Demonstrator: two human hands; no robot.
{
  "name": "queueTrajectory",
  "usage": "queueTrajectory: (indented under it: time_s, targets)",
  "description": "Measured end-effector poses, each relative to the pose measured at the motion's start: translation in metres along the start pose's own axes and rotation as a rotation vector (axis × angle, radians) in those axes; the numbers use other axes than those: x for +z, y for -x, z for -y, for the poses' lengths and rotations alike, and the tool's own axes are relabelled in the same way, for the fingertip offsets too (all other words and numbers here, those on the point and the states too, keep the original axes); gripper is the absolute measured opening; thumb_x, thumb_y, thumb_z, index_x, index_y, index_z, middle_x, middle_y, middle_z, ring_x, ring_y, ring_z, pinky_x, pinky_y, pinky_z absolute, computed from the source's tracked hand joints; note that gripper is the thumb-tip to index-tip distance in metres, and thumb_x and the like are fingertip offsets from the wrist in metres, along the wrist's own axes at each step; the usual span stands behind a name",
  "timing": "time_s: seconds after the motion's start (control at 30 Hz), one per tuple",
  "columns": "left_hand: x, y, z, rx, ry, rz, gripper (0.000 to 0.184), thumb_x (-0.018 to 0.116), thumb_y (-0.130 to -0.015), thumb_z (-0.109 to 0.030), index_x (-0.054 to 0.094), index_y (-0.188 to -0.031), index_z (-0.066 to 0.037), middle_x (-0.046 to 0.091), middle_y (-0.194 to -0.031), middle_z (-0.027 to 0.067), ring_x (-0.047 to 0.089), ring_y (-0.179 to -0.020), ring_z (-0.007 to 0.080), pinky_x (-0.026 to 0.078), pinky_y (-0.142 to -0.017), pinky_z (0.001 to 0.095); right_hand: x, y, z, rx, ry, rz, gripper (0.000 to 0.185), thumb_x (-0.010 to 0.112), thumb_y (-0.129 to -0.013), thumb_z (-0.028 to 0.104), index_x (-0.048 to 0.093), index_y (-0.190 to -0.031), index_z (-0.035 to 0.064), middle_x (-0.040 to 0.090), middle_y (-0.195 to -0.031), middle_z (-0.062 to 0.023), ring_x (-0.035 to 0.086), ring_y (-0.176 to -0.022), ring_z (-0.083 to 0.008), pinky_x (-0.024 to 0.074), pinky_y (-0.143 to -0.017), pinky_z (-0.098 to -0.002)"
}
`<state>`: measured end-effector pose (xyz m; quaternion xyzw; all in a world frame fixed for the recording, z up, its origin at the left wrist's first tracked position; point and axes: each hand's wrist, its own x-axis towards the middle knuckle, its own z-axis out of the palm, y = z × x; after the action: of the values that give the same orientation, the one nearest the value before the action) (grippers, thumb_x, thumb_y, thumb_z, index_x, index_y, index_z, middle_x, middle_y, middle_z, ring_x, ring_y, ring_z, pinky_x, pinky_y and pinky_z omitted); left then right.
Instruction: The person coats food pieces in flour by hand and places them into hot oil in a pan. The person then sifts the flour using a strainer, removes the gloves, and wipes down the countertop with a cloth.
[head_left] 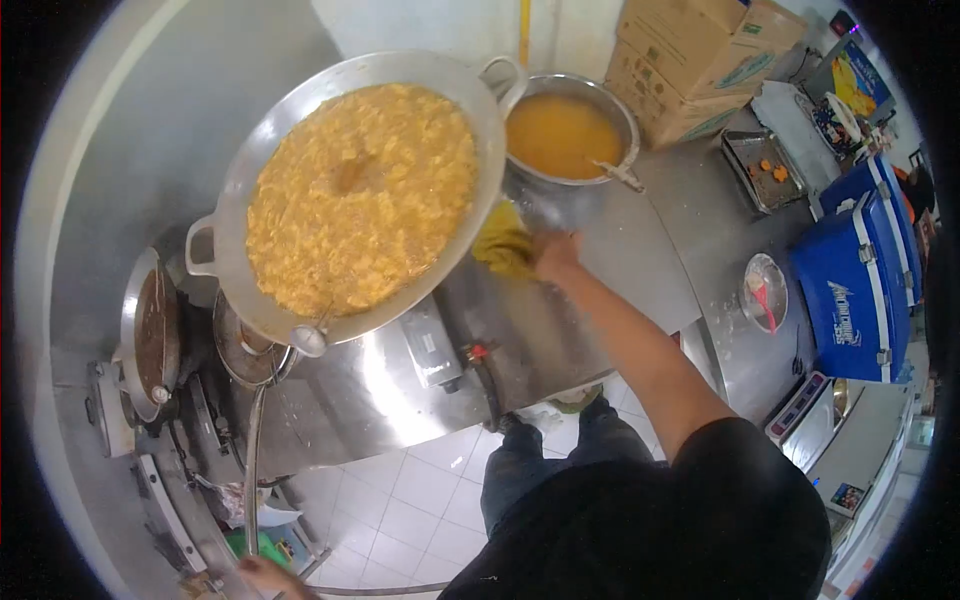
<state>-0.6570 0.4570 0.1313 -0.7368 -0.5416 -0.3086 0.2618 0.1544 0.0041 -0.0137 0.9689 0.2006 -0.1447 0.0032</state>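
Observation:
My right hand (556,255) is closed on a yellow-green cloth (503,242), which lies on the steel counter beside the large wok. That wok (228,225) holds a yellow, egg-like food in liquid. At the bottom left, my left hand (272,577) is near the lower end of a long metal handle (254,480). The handle runs up toward the wok, where a small round ladle (308,341) rests by the rim. How the left fingers sit on the handle is partly cut off by the frame's edge.
A metal bowl of orange liquid (562,135) stands behind the cloth. Cardboard boxes (690,65) are stacked at the back. A blue cooler (855,290), a tray (762,170), a small bowl (764,290) and a scale (800,405) are right; other pans (150,335) are left.

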Motion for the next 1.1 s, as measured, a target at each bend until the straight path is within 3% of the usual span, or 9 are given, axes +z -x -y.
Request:
queueTrajectory:
  time_s: [0.13, 0.2, 0.4, 0.5, 0.6, 0.8, 0.87, 0.97, 1.1]
  targets:
    - [-0.106, 0.166, -0.272, -0.348, 0.718, 0.687, 0.019, 0.060, -0.091, -0.004, 0.054, -0.108, -0.002, 0.058, -0.090, 0.0077, 0.056, -0.084, 0.0182, 0.047, -0.078, 0.0311, -0.025, 0.047, -0.047, -0.133, -0.663, 0.204, 0.032, 0.068, -0.085, 0.026, 0.067, -0.107, 0.0028, 0.071, -0.097, -0.0095, 0.067, -0.095, -0.0265, 0.0471, -0.086, -0.0443]
    - [-0.172, 0.198, -0.410, -0.563, 1.243, 1.012, 0.023, 0.059, -0.094, -0.006, 0.050, -0.114, -0.006, 0.059, -0.089, 0.0034, 0.053, -0.078, 0.0103, 0.046, -0.067, 0.0241, -0.028, 0.050, -0.080, -0.174, -1.167, 0.280, 0.035, 0.069, -0.086, 0.022, 0.064, -0.114, 0.0012, 0.070, -0.098, -0.0093, 0.066, -0.094, -0.0240, 0.0502, -0.082, -0.0384]
    - [-0.249, 0.221, -0.618, -0.239, 1.636, 1.333, 0.039, 0.062, -0.089, 0.004, 0.044, -0.122, -0.006, 0.060, -0.095, 0.0076, 0.054, -0.076, 0.0091, 0.045, -0.064, 0.0222, -0.130, 0.140, -0.172, -0.043, -1.807, 0.219, 0.030, 0.063, -0.092, 0.013, 0.057, -0.117, -0.0012, 0.065, -0.105, -0.0067, 0.062, -0.091, -0.0149, 0.0515, -0.080, -0.0320]
    - [-0.264, 0.213, -0.660, -0.131, 1.621, 1.403, 0.042, 0.062, -0.089, 0.004, 0.041, -0.124, -0.006, 0.061, -0.099, 0.0097, 0.054, -0.074, 0.0084, 0.044, -0.061, 0.0216, -0.122, 0.189, -0.235, -0.163, -1.652, -0.085, 0.032, 0.065, -0.089, 0.012, 0.056, -0.117, 0.0013, 0.065, -0.108, -0.0111, 0.064, -0.096, -0.0225, 0.0517, -0.081, -0.0352]
    - [-0.270, 0.210, -0.684, 0.048, 1.550, 1.436, 0.046, 0.063, -0.088, -0.003, 0.039, -0.127, -0.005, 0.062, -0.104, 0.0103, 0.055, -0.071, 0.0084, 0.045, -0.060, 0.0218, -0.149, 0.241, -0.287, -0.185, -0.833, -0.498, 0.037, 0.068, -0.083, 0.010, 0.055, -0.117, 0.0042, 0.064, -0.109, -0.0159, 0.064, -0.098, -0.0336, 0.0516, -0.083, -0.0389]
    - [-0.247, 0.234, -0.773, 0.242, 1.500, 1.446, 0.044, 0.062, -0.091, -0.009, 0.040, -0.128, -0.007, 0.064, -0.102, 0.0091, 0.057, -0.077, 0.0118, 0.046, -0.065, 0.0255, -0.065, 0.224, -0.336, 0.019, -0.413, -0.064, 0.048, 0.063, -0.085, 0.030, 0.053, -0.127, 0.0083, 0.052, -0.128, -0.0188, 0.057, -0.107, -0.0413, 0.0446, -0.093, -0.0511]
    - [-0.227, 0.234, -0.814, -0.017, 1.512, 1.526, 0.042, 0.061, -0.094, -0.017, 0.040, -0.128, -0.007, 0.063, -0.108, 0.0098, 0.059, -0.087, 0.0159, 0.047, -0.070, 0.0294, -0.039, 0.211, -0.343, 0.157, -0.385, 0.060, 0.058, 0.059, -0.087, 0.038, 0.049, -0.135, 0.0082, 0.044, -0.138, -0.0204, 0.050, -0.120, -0.0407, 0.0369, -0.101, -0.0567]
    - [-0.178, 0.229, -0.888, -0.472, 1.608, 1.594, 0.043, 0.056, -0.099, -0.030, 0.039, -0.130, -0.007, 0.058, -0.124, 0.0113, 0.058, -0.107, 0.0245, 0.048, -0.083, 0.0379, 0.058, 0.178, -0.346, 0.386, -0.237, -0.211, 0.076, 0.056, -0.086, 0.047, 0.037, -0.146, 0.0036, 0.030, -0.150, -0.0233, 0.034, -0.136, -0.0389, 0.0202, -0.110, -0.0622]
    - [-0.140, 0.199, -0.973, -0.851, 1.660, 1.432, 0.040, 0.050, -0.101, -0.026, 0.036, -0.134, -0.008, 0.055, -0.123, 0.0125, 0.063, -0.093, 0.0272, 0.055, -0.082, 0.0418, 0.042, 0.127, -0.355, 0.538, -0.258, -0.279, 0.100, 0.058, -0.084, 0.053, 0.011, -0.152, -0.0045, 0.014, -0.158, -0.0254, 0.011, -0.146, -0.0439, 0.0041, -0.116, -0.0594]
